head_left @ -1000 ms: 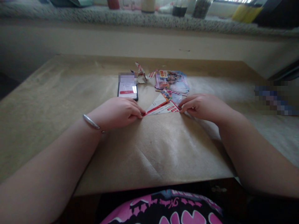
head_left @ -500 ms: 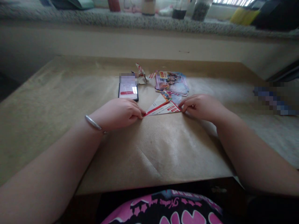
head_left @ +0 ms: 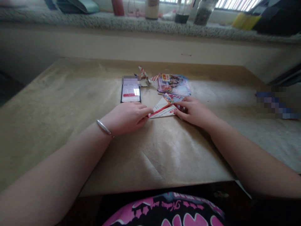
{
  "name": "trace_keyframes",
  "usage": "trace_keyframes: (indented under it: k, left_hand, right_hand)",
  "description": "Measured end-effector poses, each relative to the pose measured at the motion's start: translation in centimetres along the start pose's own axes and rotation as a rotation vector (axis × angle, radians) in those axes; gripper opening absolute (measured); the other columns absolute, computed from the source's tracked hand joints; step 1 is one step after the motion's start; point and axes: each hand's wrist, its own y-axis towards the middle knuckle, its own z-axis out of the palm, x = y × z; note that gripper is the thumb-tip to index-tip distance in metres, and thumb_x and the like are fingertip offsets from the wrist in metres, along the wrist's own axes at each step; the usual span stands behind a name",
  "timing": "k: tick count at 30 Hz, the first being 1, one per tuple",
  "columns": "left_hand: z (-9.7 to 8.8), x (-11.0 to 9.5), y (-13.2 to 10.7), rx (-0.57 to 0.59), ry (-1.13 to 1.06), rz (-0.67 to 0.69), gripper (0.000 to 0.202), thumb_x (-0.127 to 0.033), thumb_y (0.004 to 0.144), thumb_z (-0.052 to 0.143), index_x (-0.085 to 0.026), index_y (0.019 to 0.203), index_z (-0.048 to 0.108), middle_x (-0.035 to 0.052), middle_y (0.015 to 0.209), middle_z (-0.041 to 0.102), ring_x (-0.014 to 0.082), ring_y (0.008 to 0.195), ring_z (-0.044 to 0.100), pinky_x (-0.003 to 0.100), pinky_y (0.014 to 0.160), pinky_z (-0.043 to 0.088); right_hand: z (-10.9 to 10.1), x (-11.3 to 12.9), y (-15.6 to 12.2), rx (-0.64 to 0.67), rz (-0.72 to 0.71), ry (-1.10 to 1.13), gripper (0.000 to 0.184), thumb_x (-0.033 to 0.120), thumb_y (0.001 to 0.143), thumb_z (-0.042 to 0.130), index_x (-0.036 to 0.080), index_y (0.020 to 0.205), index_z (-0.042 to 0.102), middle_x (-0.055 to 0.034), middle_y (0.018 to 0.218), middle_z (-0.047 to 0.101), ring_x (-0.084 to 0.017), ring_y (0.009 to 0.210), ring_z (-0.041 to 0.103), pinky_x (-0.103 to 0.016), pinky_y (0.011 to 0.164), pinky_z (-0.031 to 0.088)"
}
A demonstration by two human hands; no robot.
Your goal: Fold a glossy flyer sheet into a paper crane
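A printed sheet of paper (head_left: 162,113), white with red bands and folded to a pointed wedge, lies on the table with its tip to the left. My left hand (head_left: 130,116), a silver bangle at its wrist, has its fingers closed on that tip. At the wide right end, my right hand (head_left: 196,112) grips the paper between thumb and fingers; the thumb is on the near flap and the index finger on the far part. My fingers hide both ends of the sheet.
Just beyond my left hand lies a phone (head_left: 131,92) with a lit screen. Behind the paper are a folded paper figure (head_left: 146,80) and a stack of colourful leaflets (head_left: 175,84). Jars and bottles (head_left: 152,8) stand on the stone sill. A blurred blue item (head_left: 275,103) lies far right.
My right hand has shifted left along the folded paper and spread its thumb and index finger over it. My left hand has moved slightly right, onto the tip.
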Motion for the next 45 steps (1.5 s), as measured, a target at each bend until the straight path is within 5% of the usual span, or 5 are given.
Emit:
trace_keyframes:
  k: [9,18,25,34,45]
  left_hand:
    - [0.4,-0.1,-0.2,-0.095,-0.055,0.108,0.030,-0.024,0.092,0.045,-0.021,0.107,0.071,0.0045,0.082,0.071,0.0158,0.070,0.065,0.025,0.061,0.047]
    - [1.9,0.3,0.3,-0.102,-0.159,0.140,0.036,-0.022,0.096,0.043,-0.017,0.128,0.060,0.0105,0.127,0.064,0.0218,0.110,0.061,0.036,0.095,0.052]
    - [2.3,0.5,0.4,-0.126,-0.211,0.169,0.035,-0.024,0.099,0.039,-0.017,0.121,0.065,0.0080,0.123,0.067,0.0207,0.113,0.062,0.036,0.098,0.052]
    - [1.5,0.4,0.3,-0.100,-0.222,0.202,0.033,-0.021,0.097,0.041,-0.021,0.113,0.070,0.0058,0.113,0.071,0.0191,0.107,0.062,0.032,0.095,0.051]
    - [1.1,-0.1,0.4,-0.094,-0.163,0.241,0.029,-0.025,0.095,0.045,-0.022,0.109,0.071,0.0087,0.097,0.069,0.0206,0.099,0.062,0.032,0.087,0.051]
  right_hand:
    - [0.6,0.0,-0.1,-0.041,-0.131,0.109,0.039,0.038,0.084,0.061,0.018,0.117,0.070,-0.0135,0.103,0.065,-0.028,0.096,0.059,-0.042,0.087,0.049]
    - [0.7,0.2,0.0,-0.043,-0.195,0.173,0.036,0.030,0.085,0.060,0.022,0.118,0.069,-0.0111,0.108,0.065,-0.027,0.102,0.058,-0.045,0.094,0.046]
    - [0.2,0.6,-0.1,-0.057,-0.307,0.232,0.028,0.023,0.087,0.056,0.026,0.113,0.067,-0.0084,0.115,0.067,-0.025,0.109,0.058,-0.043,0.098,0.043]
    - [0.6,0.6,0.2,-0.184,-0.245,0.313,0.011,0.016,0.083,0.054,0.023,0.090,0.059,-0.0076,0.101,0.069,-0.022,0.097,0.063,-0.039,0.089,0.049]
    - [0.1,1.1,0.3,-0.284,-0.207,0.406,0.013,0.016,0.084,0.053,0.026,0.081,0.062,-0.0063,0.103,0.069,-0.020,0.100,0.064,-0.041,0.092,0.051]
